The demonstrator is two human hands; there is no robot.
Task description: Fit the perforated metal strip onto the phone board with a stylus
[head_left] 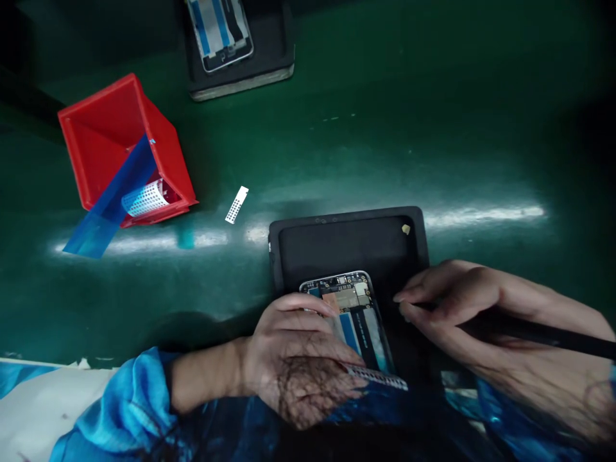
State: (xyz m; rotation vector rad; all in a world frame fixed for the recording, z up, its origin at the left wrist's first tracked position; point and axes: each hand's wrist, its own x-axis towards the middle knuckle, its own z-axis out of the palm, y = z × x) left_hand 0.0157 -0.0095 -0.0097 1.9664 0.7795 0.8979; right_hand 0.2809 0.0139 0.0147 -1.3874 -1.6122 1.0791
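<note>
A: While the left hand [298, 359] lay across the opened phone [353, 321], where did the phone sit?

B: It rested in the black tray [346, 247], toward the tray's 6 o'clock edge, with its back off and the circuit board and blue strips showing. The left fingers [308, 303] were curled loosely over the phone's 9 o'clock side, pressing it down rather than clenching it.

A: And the right hand [462, 314]?

B: Its fingers were pinched around a thin black tool [539, 330], held like a pen. The tip pointed to 9 o'clock and hovered just beside the phone's 3 o'clock edge; whether it touched the tray could not be told.

A: Which step did that look like?

B: Most likely work on the phone's inner parts, with the phone steadied for it. The next move seemed to call for a fine, steady placing of the tip while the left hand kept the phone from sliding.

A: What of the surroundings?

B: The tabletop [433, 128] was dark green and glossy, with a streak of reflected light across it. At 10 o'clock a red bin [96, 122] lay tipped, a blue film strip [113, 196] and a white perforated sheet [144, 199] spilling from it. A small white perforated strip [237, 205] lay between bin and tray. At 12 o'clock a second tray [260, 64] carried another phone [220, 31]. The room beyond stayed dark.
</note>
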